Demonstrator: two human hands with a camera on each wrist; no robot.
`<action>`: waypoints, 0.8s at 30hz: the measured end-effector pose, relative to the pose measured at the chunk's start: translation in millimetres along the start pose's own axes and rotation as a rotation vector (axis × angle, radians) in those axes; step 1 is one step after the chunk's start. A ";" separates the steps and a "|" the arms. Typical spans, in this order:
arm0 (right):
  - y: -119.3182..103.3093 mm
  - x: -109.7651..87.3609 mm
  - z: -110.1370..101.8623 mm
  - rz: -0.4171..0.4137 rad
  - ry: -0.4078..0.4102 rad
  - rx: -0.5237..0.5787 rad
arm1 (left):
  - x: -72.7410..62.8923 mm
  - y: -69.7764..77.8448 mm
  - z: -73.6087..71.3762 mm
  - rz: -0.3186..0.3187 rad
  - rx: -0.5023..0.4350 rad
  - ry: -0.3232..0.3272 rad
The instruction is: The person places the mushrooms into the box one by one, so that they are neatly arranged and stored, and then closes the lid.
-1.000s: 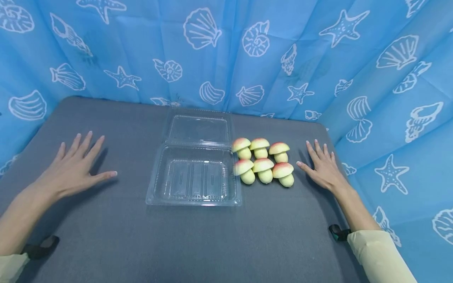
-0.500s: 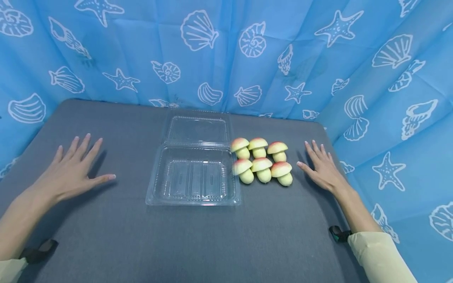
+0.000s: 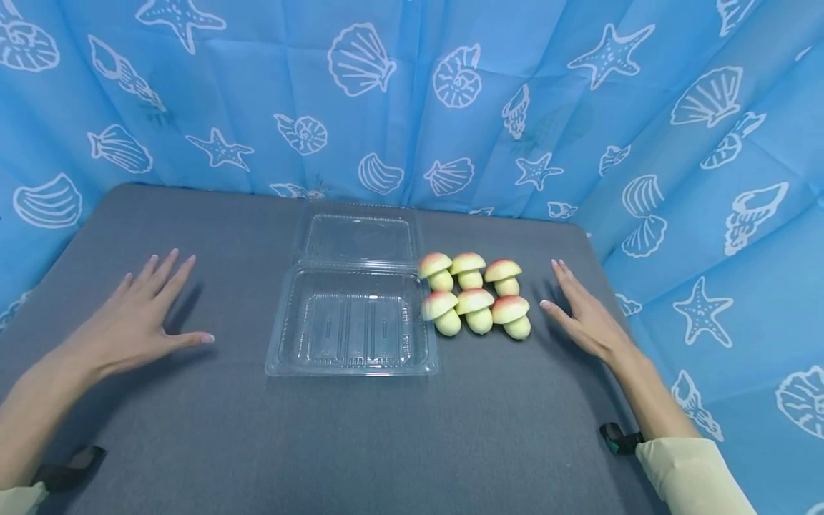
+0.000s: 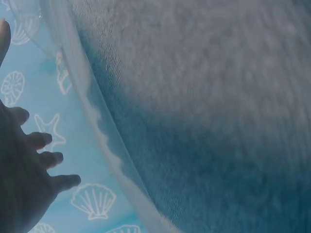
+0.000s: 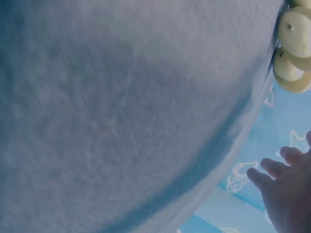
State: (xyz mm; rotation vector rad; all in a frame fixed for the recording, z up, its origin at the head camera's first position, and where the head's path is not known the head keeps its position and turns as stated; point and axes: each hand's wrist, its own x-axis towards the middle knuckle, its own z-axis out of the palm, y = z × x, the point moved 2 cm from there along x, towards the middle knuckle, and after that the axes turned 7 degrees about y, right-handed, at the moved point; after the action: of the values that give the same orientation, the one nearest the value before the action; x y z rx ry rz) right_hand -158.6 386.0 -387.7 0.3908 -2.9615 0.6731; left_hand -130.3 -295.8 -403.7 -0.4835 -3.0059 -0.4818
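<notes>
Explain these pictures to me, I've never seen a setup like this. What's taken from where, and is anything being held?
There's no machine, just a person's bare left hand and right hand. The wide picture looks down from the person's head; the tilted close-ups are taken from each wrist. On the gray table lie a clear plastic container, its lid open, and beside it six mushroom-shaped pieces in two rows of three. A blue curtain with white shells hangs behind. Neither hand holds anything.
</notes>
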 end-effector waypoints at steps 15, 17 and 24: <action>-20.3 -9.8 4.7 -0.024 0.029 0.285 | 12.9 26.1 0.8 0.049 -0.161 -0.026; -20.8 -9.9 6.7 -0.041 0.034 0.295 | 16.2 30.7 2.2 0.044 -0.196 -0.048; -25.3 -8.7 14.1 -0.084 -0.018 0.353 | 28.7 45.2 10.6 0.046 -0.321 -0.096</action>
State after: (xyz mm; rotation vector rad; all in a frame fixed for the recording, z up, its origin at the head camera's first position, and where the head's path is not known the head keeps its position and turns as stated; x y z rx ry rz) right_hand -143.8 359.8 -391.1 0.5434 -2.8184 1.1898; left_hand -143.4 -243.2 -397.3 -0.6086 -3.0082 -0.9715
